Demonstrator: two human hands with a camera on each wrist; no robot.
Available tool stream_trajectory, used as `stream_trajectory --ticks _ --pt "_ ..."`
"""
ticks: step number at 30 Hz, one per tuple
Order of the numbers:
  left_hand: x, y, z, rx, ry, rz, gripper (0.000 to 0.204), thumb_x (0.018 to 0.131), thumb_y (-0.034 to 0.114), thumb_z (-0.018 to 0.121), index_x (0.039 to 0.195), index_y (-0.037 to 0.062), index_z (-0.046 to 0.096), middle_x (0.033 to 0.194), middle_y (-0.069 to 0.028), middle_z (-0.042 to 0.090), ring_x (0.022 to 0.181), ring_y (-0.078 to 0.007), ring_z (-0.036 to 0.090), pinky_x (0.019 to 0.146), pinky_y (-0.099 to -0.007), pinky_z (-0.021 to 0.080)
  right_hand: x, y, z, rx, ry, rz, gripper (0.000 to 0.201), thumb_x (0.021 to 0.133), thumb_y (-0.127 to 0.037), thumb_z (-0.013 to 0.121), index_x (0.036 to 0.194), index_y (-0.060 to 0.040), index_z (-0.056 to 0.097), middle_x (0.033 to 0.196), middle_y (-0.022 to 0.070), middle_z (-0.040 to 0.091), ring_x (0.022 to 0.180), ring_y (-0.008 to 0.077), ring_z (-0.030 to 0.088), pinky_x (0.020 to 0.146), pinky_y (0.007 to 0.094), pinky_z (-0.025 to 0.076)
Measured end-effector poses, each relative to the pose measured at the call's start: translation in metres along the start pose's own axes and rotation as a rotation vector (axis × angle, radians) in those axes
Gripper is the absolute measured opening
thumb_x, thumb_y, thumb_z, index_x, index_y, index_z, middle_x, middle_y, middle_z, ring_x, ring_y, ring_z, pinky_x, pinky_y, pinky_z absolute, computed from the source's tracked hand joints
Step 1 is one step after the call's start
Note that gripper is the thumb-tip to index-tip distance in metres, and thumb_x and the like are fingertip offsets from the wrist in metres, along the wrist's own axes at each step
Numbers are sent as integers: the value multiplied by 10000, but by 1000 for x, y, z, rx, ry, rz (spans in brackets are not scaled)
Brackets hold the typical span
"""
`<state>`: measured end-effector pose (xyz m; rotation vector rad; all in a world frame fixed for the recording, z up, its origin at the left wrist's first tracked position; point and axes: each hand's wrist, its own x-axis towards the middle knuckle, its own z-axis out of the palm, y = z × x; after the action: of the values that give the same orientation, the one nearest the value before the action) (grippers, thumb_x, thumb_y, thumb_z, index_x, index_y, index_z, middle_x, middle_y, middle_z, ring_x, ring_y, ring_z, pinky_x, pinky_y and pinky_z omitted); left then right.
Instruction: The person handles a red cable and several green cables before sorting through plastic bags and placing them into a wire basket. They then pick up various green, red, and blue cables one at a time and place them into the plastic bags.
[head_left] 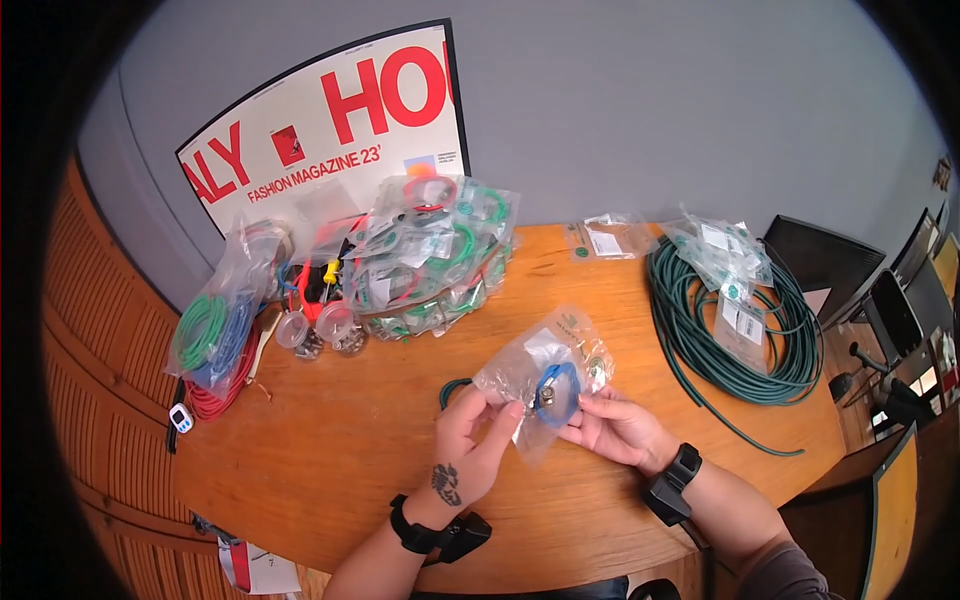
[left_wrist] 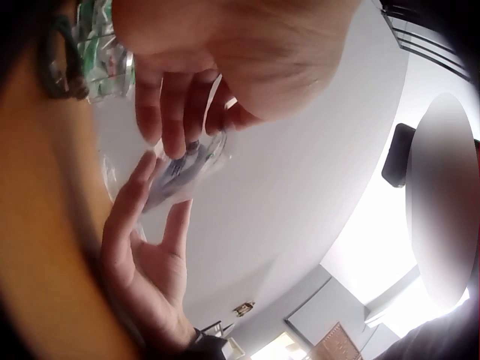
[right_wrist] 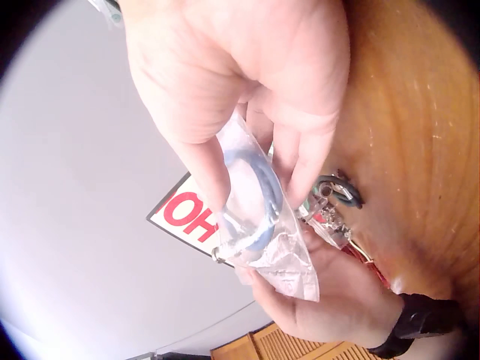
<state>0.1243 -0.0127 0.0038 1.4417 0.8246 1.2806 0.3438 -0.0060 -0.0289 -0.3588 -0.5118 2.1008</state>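
Over the middle of the table, a clear plastic bag point(head_left: 543, 345) is held up between both hands. Inside it lies a coil of blue cable point(head_left: 570, 388) with small metal fittings point(head_left: 547, 396). My left hand point(head_left: 472, 445) pinches the bag's left side between thumb and fingers. The right hand point(head_left: 622, 430) pinches its lower right side, next to the blue coil; in the right wrist view that thumb point(right_wrist: 206, 176) lies along the bag. Just behind the left hand, a short loop of dark green cable point(head_left: 452, 392) rests on the table, partly hidden by the hand.
Many bagged coils point(head_left: 440, 260) are piled at the back left, with jars of small metal parts point(head_left: 340, 328) before them. Bagged green and blue coils point(head_left: 205, 335) lie at far left. A large dark green cable coil point(head_left: 690, 330) with bags on it sits right.
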Motion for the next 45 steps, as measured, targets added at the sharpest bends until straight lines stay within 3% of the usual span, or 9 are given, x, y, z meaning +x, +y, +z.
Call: stream_trajectory --ticks 2,4,14,27,29,33,35,38,45 --pt "6 7 -8 71 -32 35 93 945 72 608 990 -9 616 929 -37 594 838 -108 565 750 -257 461 0 0 1 28 -8 40 429 957 -51 565 1365 -73 436 1357 108 538 1289 280 500 1118 469 382" --pt "10 23 -13 222 -27 230 101 951 81 600 994 -10 611 931 -38 585 825 -111 549 752 -259 453 1 1 1 44 21 33 414 967 -72 559 1363 -80 438 1357 110 539 1288 284 501 1115 496 379" --pt "11 32 -30 197 62 50 124 962 107 613 996 -13 609 834 4 614 750 -55 540 678 -212 439 0 6 -2 -193 -8 91 392 929 1 599 1309 -45 514 1344 122 551 1244 264 536 1063 467 452" --pt "11 25 -22 353 78 218 106 933 89 637 922 -16 636 787 -61 633 710 -114 580 654 -245 455 -6 12 12 -433 54 93 459 902 -15 664 1335 -37 515 1251 89 617 1113 188 608 947 371 521" --pt "10 19 -24 237 96 64 122 964 112 601 955 -9 605 823 -43 640 710 -91 567 653 -236 448 -3 12 14 -421 57 46 454 901 -24 669 1330 -46 520 1237 85 625 1106 184 610 927 360 527" --pt "14 14 -32 240 116 10 136 988 139 572 1015 6 566 864 -30 641 739 -68 576 660 -230 463 -2 12 9 -436 84 14 440 904 -31 669 1320 -58 529 1220 75 634 1099 170 613 908 337 532" --pt "19 9 -35 -47 45 -219 159 988 155 573 1066 23 530 981 -41 653 836 -78 614 715 -240 505 -2 12 8 -440 84 12 438 904 -31 669 1318 -58 531 1216 72 636 1098 167 613 910 333 530" --pt "19 28 -28 -278 -69 -297 261 946 110 630 1161 22 512 1093 -75 650 963 -120 634 809 -280 536 -2 11 7 -433 105 -11 439 903 -22 665 1319 -56 529 1218 74 634 1096 167 614 933 336 522" --pt "18 20 -22 -38 -136 -244 553 827 -52 714 1318 25 472 1157 -83 632 1067 -187 629 920 -341 522 -4 10 4 -433 46 -30 515 906 0 647 1382 -62 461 1292 90 588 1172 183 576 989 363 495"
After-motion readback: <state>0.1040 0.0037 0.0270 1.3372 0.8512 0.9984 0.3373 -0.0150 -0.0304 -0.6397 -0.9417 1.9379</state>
